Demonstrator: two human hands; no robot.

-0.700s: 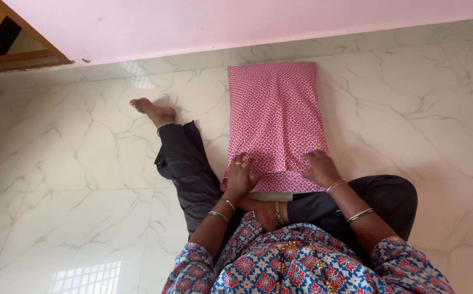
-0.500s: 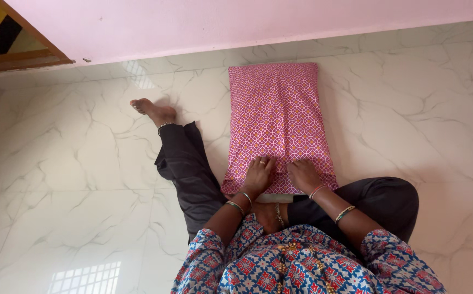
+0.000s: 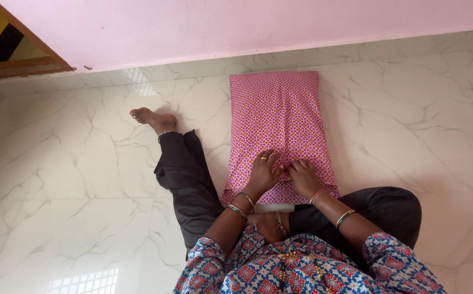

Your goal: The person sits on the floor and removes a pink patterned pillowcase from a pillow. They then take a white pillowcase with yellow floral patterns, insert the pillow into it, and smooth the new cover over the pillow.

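Both hands have drawn together since the earlier frames, from the near corners of the pillow (image 3: pixel 280 130) to its middle, and the view has tipped so the pillow sits a little lower in the picture. Now the left hand (image 3: pixel 264 173) lies on the cover with fingers spread and slightly curled, a ring on one finger, pressing or pinching the cloth; whether it truly grips a fold I cannot tell. Just beside it, fingertips almost touching, the right hand (image 3: pixel 303 177) is bent with its fingers gathered narrow on the fabric, seeming to pinch it at the centre line. Long and rectangular, the pillow wears a pink cover with a small lattice print in white and orange. It lies flat on the floor (image 3: pixel 422 120), lengthwise away from the person, its far end near the foot of the pink wall (image 3: pixel 247 22) and its near end against the person's lap. At that near end a strip of pale inner pillow (image 3: pixel 273 207) shows past the open edge of the cover. Bangles (image 3: pixel 237 209) ring both wrists. One leg in dark trousers (image 3: pixel 185 169) stretches out to the left of the pillow, ending in a bare foot (image 3: pixel 152 117) with an anklet; the other knee (image 3: pixel 389 209) is folded at the right. White marble-look tiles cover the floor, and a wooden frame (image 3: pixel 24 65) shows at the upper left. A blue and red patterned top (image 3: pixel 302 269) fills the bottom edge, hiding the lap and part of the near end of the pillow.
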